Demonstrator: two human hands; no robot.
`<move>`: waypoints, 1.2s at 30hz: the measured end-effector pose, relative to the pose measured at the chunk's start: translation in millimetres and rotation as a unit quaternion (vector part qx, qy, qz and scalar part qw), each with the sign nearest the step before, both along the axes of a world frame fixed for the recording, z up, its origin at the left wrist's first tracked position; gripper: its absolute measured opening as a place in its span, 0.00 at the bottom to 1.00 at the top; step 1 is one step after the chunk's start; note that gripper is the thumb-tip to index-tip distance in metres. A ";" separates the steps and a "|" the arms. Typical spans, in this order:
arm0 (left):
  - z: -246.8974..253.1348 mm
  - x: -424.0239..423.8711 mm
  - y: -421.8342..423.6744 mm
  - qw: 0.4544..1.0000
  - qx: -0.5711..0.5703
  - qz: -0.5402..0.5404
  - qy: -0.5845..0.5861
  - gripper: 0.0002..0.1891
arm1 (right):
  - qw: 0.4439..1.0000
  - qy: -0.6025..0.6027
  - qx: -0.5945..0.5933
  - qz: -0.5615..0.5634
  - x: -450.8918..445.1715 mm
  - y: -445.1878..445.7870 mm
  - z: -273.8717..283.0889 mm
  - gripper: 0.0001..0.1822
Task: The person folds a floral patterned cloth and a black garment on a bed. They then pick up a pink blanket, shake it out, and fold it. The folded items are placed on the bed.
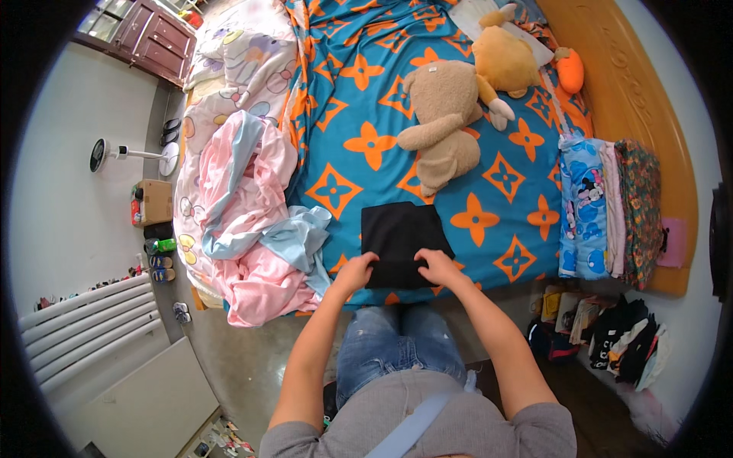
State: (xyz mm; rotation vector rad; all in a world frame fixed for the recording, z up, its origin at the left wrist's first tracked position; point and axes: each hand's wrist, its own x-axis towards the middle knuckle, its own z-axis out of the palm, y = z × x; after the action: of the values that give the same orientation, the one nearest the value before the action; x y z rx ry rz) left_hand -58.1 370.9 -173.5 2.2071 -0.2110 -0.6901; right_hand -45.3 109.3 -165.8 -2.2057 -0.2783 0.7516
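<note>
A folded black cloth item lies flat on the teal bedsheet with orange flower shapes, near the bed's front edge. My left hand grips its left side, the fingertips on the fabric. On the opposite side, my right hand has hold of the cloth in the same way. Beyond the cloth lies a tan plush bear, with a yellow plush toy behind it. To the left, a rumpled pink and light blue cloth is heaped at the bed's side.
Folded blankets are stacked at the right by the wooden headboard. Clothes hang or lie below them. A white fan, a cardboard box and shoes stand on the floor at the left, near a radiator.
</note>
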 end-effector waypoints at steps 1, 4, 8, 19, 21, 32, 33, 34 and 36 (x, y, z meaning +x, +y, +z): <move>-4.7 13.8 -1.9 1.000 0.003 0.020 -0.002 0.13 | 1.000 -0.016 -0.011 -0.014 12.9 1.8 -3.1 0.13; -17.4 49.4 -12.2 0.995 -0.022 0.090 -0.043 0.13 | 0.996 -0.056 -0.026 -0.057 45.4 3.6 -16.6 0.12; -48.9 73.5 -22.9 0.975 -0.049 0.188 -0.107 0.17 | 0.986 -0.124 -0.022 -0.110 70.5 3.8 -41.5 0.19; -132.4 49.4 -23.8 0.963 0.059 0.262 0.027 0.40 | 0.974 0.031 -0.178 -0.134 60.0 -19.7 -120.1 0.41; -143.3 49.0 -24.7 0.953 0.077 0.288 0.047 0.42 | 0.971 0.040 -0.175 -0.156 60.3 -22.0 -131.7 0.44; -163.8 54.7 -46.7 0.954 0.073 0.286 0.050 0.44 | 0.937 0.123 -0.215 -0.247 80.6 12.4 -135.4 0.47; -171.1 52.0 -47.8 0.945 0.064 0.319 0.042 0.44 | 0.938 0.109 -0.202 -0.260 76.4 14.4 -138.2 0.44; -176.8 49.2 -49.5 0.934 0.054 0.351 0.033 0.43 | 0.939 0.095 -0.189 -0.272 70.8 15.3 -141.9 0.42; -187.7 43.0 -48.8 0.915 0.020 0.398 0.055 0.41 | 0.946 0.069 -0.143 -0.283 57.7 14.4 -148.2 0.37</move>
State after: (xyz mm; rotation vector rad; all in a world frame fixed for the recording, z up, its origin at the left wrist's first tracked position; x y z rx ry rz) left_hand -15.1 322.1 -361.3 2.0286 0.7341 -0.3454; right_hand 12.4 123.7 -314.0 -2.3125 0.5490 0.6401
